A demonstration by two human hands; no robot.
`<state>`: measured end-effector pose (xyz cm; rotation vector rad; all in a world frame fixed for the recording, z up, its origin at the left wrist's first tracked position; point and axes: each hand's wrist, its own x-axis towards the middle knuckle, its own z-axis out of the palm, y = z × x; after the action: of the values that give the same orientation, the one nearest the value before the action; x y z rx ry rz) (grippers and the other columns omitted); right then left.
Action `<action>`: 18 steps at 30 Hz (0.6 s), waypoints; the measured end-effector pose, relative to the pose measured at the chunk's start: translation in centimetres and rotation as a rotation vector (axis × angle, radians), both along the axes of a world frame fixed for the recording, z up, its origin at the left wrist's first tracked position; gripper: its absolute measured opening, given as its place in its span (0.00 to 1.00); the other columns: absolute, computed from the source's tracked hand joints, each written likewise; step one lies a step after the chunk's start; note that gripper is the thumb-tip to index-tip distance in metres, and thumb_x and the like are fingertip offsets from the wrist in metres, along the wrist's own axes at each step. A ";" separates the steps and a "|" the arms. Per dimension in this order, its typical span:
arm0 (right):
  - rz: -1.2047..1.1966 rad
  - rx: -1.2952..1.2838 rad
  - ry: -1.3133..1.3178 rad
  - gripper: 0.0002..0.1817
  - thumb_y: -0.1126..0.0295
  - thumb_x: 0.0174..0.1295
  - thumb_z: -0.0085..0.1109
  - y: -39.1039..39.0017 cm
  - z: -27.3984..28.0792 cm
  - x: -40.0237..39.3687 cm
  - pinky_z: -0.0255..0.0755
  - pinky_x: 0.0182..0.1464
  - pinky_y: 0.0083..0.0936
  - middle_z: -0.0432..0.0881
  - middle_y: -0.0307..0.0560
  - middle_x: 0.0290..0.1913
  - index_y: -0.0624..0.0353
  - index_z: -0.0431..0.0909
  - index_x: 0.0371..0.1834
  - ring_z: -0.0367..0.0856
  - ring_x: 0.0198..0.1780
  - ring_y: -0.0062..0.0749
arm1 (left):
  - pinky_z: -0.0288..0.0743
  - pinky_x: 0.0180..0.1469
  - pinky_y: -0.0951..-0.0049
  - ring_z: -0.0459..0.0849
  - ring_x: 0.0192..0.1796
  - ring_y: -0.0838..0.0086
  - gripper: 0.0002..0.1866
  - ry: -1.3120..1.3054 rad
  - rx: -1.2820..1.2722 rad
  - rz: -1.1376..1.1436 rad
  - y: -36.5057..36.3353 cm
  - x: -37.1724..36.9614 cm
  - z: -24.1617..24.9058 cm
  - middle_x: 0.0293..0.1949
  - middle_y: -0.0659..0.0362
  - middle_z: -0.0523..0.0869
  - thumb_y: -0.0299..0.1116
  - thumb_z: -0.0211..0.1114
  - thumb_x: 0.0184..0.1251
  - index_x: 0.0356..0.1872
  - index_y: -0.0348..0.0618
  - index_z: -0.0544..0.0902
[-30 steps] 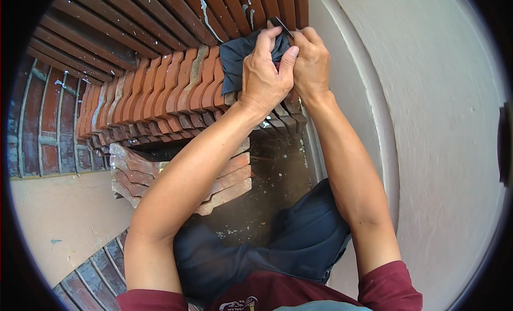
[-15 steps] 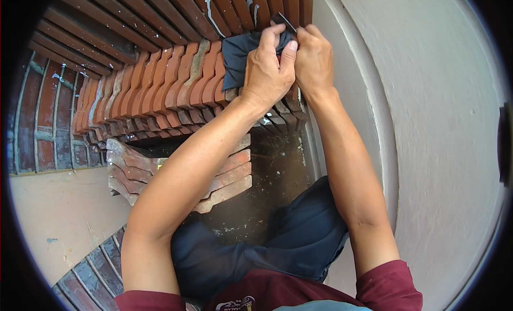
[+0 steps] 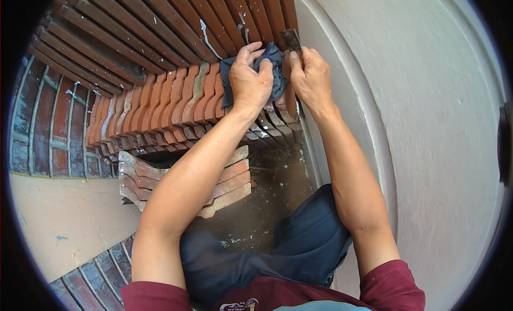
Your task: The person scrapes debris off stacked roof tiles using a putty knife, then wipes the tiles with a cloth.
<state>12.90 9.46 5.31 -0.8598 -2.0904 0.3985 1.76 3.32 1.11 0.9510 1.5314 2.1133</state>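
My left hand (image 3: pixel 250 86) has its fingers curled round a bunched dark grey cloth (image 3: pixel 277 73) on top of the roof tiles. Part of the cloth spreads out flat to the left of the hand. My right hand (image 3: pixel 314 82), just beside it, grips a flat, dark, blade-like piece (image 3: pixel 291 41) between thumb and fingers. The piece points up and away from me; its lower end is hidden in the hand. Beneath the cloth, a row of orange clay roof tiles (image 3: pixel 160 100) stands packed on edge.
Brown tiles (image 3: pixel 144 27) stand in rows behind the orange ones. A small stack of worn tiles (image 3: pixel 227 190) lies under my left forearm. A pale curved wall (image 3: pixel 417 124) rises close on the right. At the left are a beige board (image 3: pixel 69 214) and brickwork (image 3: pixel 43 124).
My hands have moved apart. The right hand holds the blade-like piece upright, away from the cloth. The left hand has shifted slightly left and down, and the cloth is more bunched.
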 end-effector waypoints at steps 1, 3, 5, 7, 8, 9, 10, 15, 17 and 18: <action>0.014 -0.008 0.015 0.09 0.70 0.70 0.56 0.1 -0.1 -0.1 0.72 0.43 0.49 0.79 0.59 0.34 0.65 0.79 0.35 0.80 0.39 0.60 | 0.76 0.61 0.71 0.88 0.53 0.64 0.20 -0.013 0.000 0.010 0.1 -0.1 -0.1 0.50 0.42 0.89 0.25 0.59 0.65 0.57 0.29 0.80; 0.044 0.004 -0.014 0.09 0.69 0.71 0.56 0.3 -0.3 -0.1 0.72 0.43 0.49 0.79 0.59 0.34 0.65 0.78 0.36 0.80 0.39 0.60 | 0.77 0.55 0.74 0.87 0.47 0.70 0.21 -0.058 0.007 0.019 0.3 -0.3 -0.3 0.46 0.48 0.89 0.23 0.58 0.63 0.57 0.27 0.81; 0.056 0.008 -0.031 0.10 0.68 0.71 0.56 0.5 -0.7 -0.1 0.73 0.43 0.50 0.79 0.59 0.34 0.65 0.78 0.36 0.80 0.39 0.61 | 0.77 0.51 0.75 0.85 0.45 0.74 0.18 -0.169 0.050 -0.027 0.3 -0.6 -0.4 0.44 0.51 0.89 0.25 0.61 0.64 0.54 0.28 0.83; 0.058 0.021 -0.074 0.11 0.67 0.71 0.57 0.4 -0.5 -0.1 0.73 0.43 0.50 0.79 0.59 0.35 0.64 0.79 0.36 0.80 0.39 0.61 | 0.77 0.48 0.77 0.84 0.43 0.77 0.16 -0.242 0.068 -0.036 0.2 -0.7 0.0 0.42 0.54 0.88 0.27 0.64 0.65 0.51 0.29 0.84; 0.056 0.028 -0.096 0.11 0.66 0.71 0.57 0.4 -0.3 -0.1 0.74 0.43 0.51 0.79 0.59 0.35 0.64 0.79 0.36 0.81 0.39 0.61 | 0.76 0.47 0.78 0.83 0.42 0.78 0.15 -0.260 0.066 -0.026 0.2 -0.7 0.3 0.41 0.55 0.88 0.28 0.66 0.66 0.50 0.29 0.85; 0.056 0.024 -0.097 0.11 0.66 0.71 0.57 0.3 -0.2 -0.1 0.74 0.43 0.50 0.79 0.58 0.35 0.63 0.79 0.36 0.81 0.40 0.60 | 0.76 0.46 0.78 0.82 0.41 0.79 0.14 -0.280 0.063 -0.017 0.3 -0.6 0.4 0.40 0.57 0.88 0.30 0.67 0.66 0.48 0.30 0.85; 0.056 0.020 -0.099 0.11 0.66 0.70 0.58 0.2 -0.1 -0.2 0.75 0.43 0.50 0.79 0.58 0.35 0.63 0.80 0.36 0.81 0.40 0.60 | 0.76 0.45 0.78 0.83 0.41 0.79 0.14 -0.281 0.039 -0.019 0.3 -0.6 0.3 0.39 0.57 0.88 0.31 0.68 0.66 0.47 0.30 0.85; 0.045 0.066 -0.158 0.11 0.65 0.70 0.58 0.1 -0.6 -0.4 0.77 0.43 0.48 0.80 0.55 0.35 0.61 0.83 0.36 0.83 0.40 0.56 | 0.77 0.46 0.77 0.84 0.40 0.78 0.11 -0.289 0.039 0.003 0.6 -0.8 0.2 0.38 0.57 0.89 0.30 0.68 0.68 0.45 0.32 0.86; 0.047 0.103 -0.176 0.10 0.65 0.69 0.59 0.1 -0.6 -0.4 0.78 0.43 0.47 0.80 0.53 0.35 0.60 0.85 0.36 0.83 0.40 0.54 | 0.77 0.47 0.76 0.84 0.41 0.77 0.11 -0.267 0.045 0.027 0.6 -1.0 0.3 0.39 0.56 0.89 0.29 0.68 0.69 0.45 0.32 0.86; 0.050 0.113 -0.156 0.10 0.66 0.69 0.59 0.1 -0.6 -0.5 0.78 0.43 0.46 0.80 0.53 0.35 0.60 0.85 0.36 0.83 0.40 0.54 | 0.77 0.48 0.76 0.85 0.41 0.77 0.11 -0.259 0.049 0.036 0.7 -1.1 0.3 0.39 0.55 0.89 0.29 0.67 0.69 0.45 0.31 0.86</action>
<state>12.45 9.58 4.68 -0.7953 -2.2584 0.2425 0.61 4.04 1.37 0.6383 1.3826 2.2082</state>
